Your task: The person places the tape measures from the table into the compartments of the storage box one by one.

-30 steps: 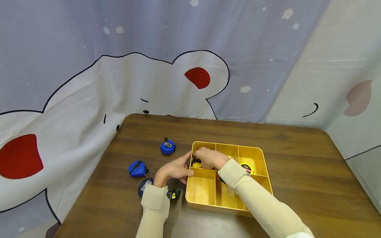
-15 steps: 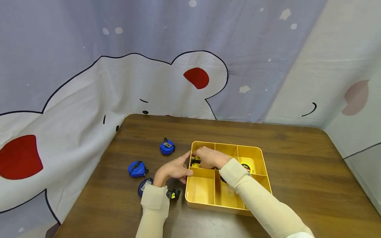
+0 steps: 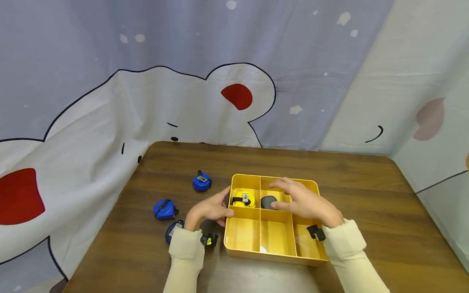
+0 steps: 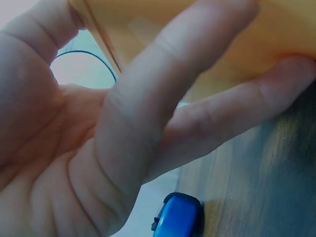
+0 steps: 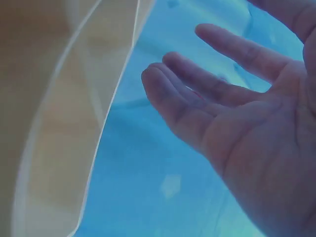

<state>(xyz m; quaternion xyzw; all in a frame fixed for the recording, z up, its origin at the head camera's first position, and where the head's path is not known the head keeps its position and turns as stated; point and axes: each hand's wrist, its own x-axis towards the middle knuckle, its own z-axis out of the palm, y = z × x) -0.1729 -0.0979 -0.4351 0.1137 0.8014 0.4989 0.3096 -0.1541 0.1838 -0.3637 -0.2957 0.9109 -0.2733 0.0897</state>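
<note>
A yellow divided box (image 3: pixel 278 257) stands on the table. My left hand (image 3: pixel 209 208) grips its left wall, thumb over the rim and fingers against the outside; in the left wrist view two fingers (image 4: pixel 148 94) lie along the wall. The back-left compartment holds a yellow tape measure (image 3: pixel 244 198) with a black strap and metal hook. A dark grey rounded object (image 3: pixel 268 202) lies in the back-middle one. Over the box's right side hovers my right hand (image 3: pixel 302 199), fingers spread and holding nothing; it hides the back-right compartment. The right wrist view shows it beside the box wall (image 5: pixel 64 128).
Left of the box lie a blue tape measure (image 3: pixel 202 181) at the back, another blue tape measure (image 3: pixel 164 209) nearer, and a dark blue one (image 3: pixel 172 230) partly behind my left sleeve. A patterned curtain (image 3: pixel 190 101) hangs behind the wooden table (image 3: pixel 366 195).
My right hand has let go of the yellow tape measure in the back-left compartment, then lifted and moved right. The left hand stays on the box wall. The view shifts slightly.
</note>
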